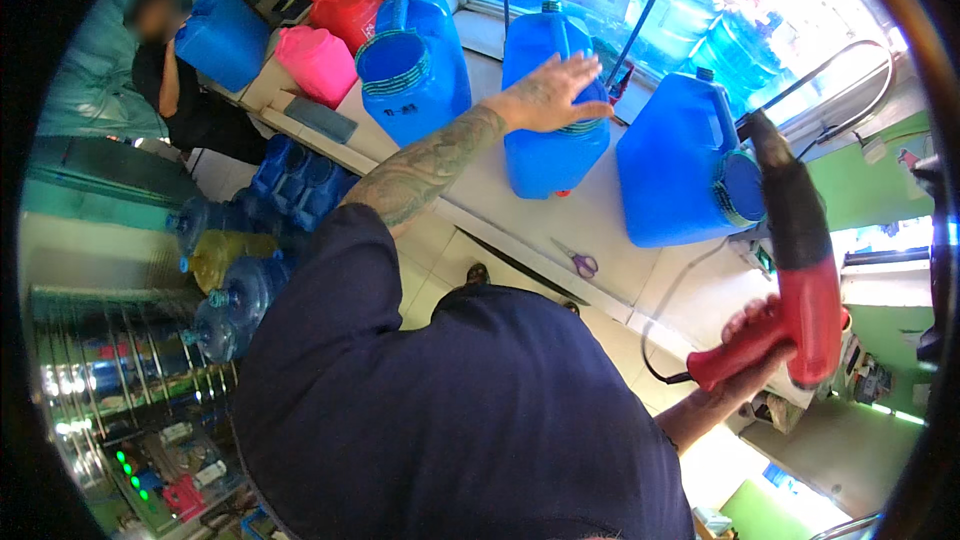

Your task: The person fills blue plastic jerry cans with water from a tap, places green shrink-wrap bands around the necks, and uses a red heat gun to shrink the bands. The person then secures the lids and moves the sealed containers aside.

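Observation:
My left hand (551, 99) lies over the middle blue water jug (544, 165), palm down with fingers spread, beside and partly covering its wide blue cap. Whether the palm presses on the cap cannot be told. In my right hand (752, 321) is the handle of a red and black heat gun (812, 300). Its nozzle points up toward the window, close beside the capped blue jug (660, 165) on the right. A third blue jug (420, 109) stands to the left, its wide cap facing me and its side bearing writing.
Purple-handled scissors (581, 261) lie on the tiled counter (480, 199) near its front edge. A cord hangs from the heat gun. Pink (319, 64) and red (346, 13) containers stand left; beyond, a person (169, 75) holds another blue jug (225, 37). Round water bottles (251, 289) crowd the left floor.

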`<state>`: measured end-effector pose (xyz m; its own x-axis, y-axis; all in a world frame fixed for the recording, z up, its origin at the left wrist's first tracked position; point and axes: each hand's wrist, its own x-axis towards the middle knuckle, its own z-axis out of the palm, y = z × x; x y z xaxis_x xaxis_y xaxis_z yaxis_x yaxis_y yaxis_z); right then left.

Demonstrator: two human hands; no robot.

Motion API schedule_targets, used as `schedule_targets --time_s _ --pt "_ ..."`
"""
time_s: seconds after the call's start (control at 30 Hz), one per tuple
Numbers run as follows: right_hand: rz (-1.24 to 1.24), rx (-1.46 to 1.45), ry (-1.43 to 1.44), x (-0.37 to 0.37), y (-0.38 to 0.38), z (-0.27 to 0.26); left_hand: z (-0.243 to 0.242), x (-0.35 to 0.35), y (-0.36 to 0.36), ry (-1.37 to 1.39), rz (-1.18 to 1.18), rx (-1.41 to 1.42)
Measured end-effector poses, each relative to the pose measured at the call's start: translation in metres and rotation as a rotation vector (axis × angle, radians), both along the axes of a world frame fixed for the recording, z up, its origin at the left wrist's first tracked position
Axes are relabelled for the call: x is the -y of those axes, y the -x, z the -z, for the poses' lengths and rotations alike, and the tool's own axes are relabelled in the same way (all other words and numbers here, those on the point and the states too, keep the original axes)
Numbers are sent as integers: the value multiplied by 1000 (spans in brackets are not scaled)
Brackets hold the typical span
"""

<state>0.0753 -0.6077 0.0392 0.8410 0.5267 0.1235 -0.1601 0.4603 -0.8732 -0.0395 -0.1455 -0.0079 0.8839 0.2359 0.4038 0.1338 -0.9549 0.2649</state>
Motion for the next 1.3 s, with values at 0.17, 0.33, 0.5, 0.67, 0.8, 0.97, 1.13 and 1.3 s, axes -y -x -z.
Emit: schedule_targets --time_s 0.17,0.33,0.5,0.67,0.8,0.97,1.13,1.3 --pt "-45 30 183 -86 60 -5 -29 -109 96 -222 -232 278" --pt "-176 44 222 -158 87 -5 10 -172 186 -158 -499 -52" --pt "-234 144 286 -210 106 1 20 -173 225 318 -330 645" --pt "-315 83 330 -255 118 26 69 -129 231 653 -400 738" --pt "-402 6 351 -276 125 49 86 -123 230 709 -476 649" --pt "-460 -25 341 -271 130 58 72 -125 232 683 -454 660" --pt "-470 -36 297 -257 130 60 75 -117 230 635 -488 695" --pt "-484 -47 265 -245 128 62 79 -124 245 657 -421 689"
